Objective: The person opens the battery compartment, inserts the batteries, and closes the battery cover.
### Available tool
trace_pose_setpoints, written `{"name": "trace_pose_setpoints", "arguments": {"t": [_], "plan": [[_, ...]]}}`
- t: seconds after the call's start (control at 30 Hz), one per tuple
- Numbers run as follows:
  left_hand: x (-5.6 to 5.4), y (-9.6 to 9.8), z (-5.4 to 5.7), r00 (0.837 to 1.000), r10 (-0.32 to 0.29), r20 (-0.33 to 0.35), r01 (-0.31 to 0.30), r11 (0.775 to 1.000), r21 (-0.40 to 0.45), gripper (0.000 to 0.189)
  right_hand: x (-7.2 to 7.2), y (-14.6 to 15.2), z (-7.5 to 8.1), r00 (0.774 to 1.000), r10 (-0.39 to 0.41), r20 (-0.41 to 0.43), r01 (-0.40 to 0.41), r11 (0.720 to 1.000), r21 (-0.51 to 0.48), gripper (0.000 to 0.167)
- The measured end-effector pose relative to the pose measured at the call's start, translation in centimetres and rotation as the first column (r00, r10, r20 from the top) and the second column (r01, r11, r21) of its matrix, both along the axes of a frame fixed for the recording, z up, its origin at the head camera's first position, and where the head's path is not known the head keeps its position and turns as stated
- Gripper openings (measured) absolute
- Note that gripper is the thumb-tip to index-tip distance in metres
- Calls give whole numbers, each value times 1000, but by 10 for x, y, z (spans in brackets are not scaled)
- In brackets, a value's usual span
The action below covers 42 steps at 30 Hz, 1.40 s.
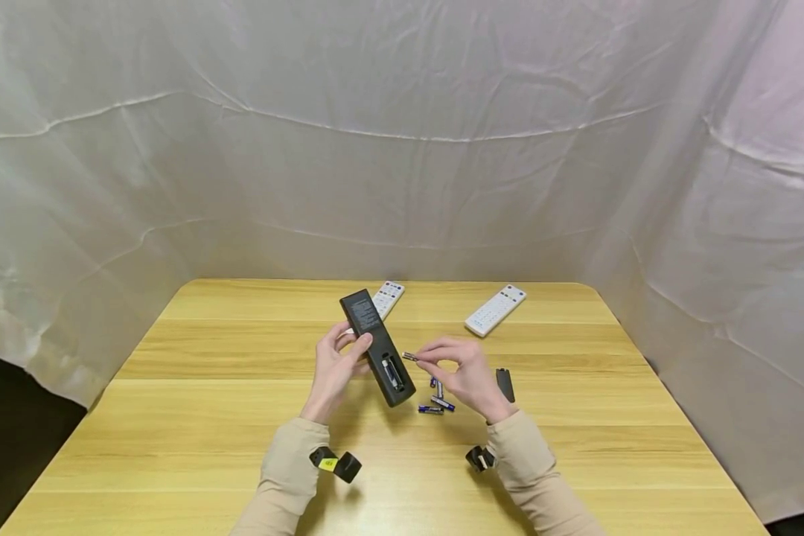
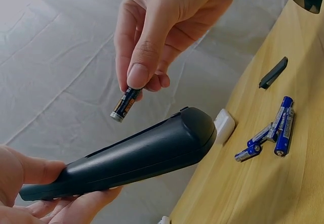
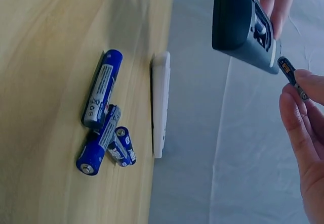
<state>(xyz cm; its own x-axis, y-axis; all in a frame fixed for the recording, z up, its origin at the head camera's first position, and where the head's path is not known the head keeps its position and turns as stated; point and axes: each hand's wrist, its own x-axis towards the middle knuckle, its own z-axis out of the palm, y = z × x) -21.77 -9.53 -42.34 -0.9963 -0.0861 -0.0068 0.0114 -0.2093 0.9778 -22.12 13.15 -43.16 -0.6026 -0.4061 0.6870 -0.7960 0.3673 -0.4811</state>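
My left hand [image 1: 335, 372] grips a black remote control [image 1: 368, 327], its back turned up and its battery compartment uncovered. A battery [image 1: 391, 372] lies inside that compartment. Between thumb and fingertips my right hand [image 1: 465, 376] pinches a small dark battery [image 2: 125, 104] with orange print, held just apart from the remote. Below the right hand, several blue batteries [image 3: 104, 90] lie in a loose cluster on the table. The black battery cover [image 1: 505, 385] rests on the table, right of the right hand.
Toward the back of the wooden table [image 1: 194, 417] lie two white remotes: one white remote [image 1: 496, 310] on the right, another white remote [image 1: 390, 296] partly hidden behind the black one. Pale fabric [image 1: 402, 149] hangs around the back and sides.
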Motion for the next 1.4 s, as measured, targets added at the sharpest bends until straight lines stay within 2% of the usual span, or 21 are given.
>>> {"name": "trace_pose_setpoints", "arguments": {"t": [0.13, 0.33, 0.6, 1.0, 1.17, 1.4], "plan": [[-1, 0, 0, 1000, 1, -1, -1, 1000, 13, 43, 2, -4, 0, 999, 37, -31, -36, 999, 34, 17], [-1, 0, -1, 1000, 2, 5, -2, 1000, 1, 43, 6, -10, 1, 997, 72, -37, -70, 996, 50, 17], [-1, -1, -2, 1000, -1, 4, 1, 1000, 10, 42, 8, -16, -2, 998, 44, -45, -40, 995, 95, 15], [0, -1, -1, 1000, -2, -1, 2, 1000, 20, 41, 11, -26, -5, 982, 4, -187, 28, 986, 165, 12], [-1, -2, -2, 1000, -3, 2, 3, 1000, 23, 42, 13, -27, -3, 986, 38, -164, -3, 978, 210, 14], [-2, -4, -3, 1000, 4, 8, -4, 999, 35, 41, 14, -25, -2, 995, 84, -59, -66, 962, 264, 25]]}}
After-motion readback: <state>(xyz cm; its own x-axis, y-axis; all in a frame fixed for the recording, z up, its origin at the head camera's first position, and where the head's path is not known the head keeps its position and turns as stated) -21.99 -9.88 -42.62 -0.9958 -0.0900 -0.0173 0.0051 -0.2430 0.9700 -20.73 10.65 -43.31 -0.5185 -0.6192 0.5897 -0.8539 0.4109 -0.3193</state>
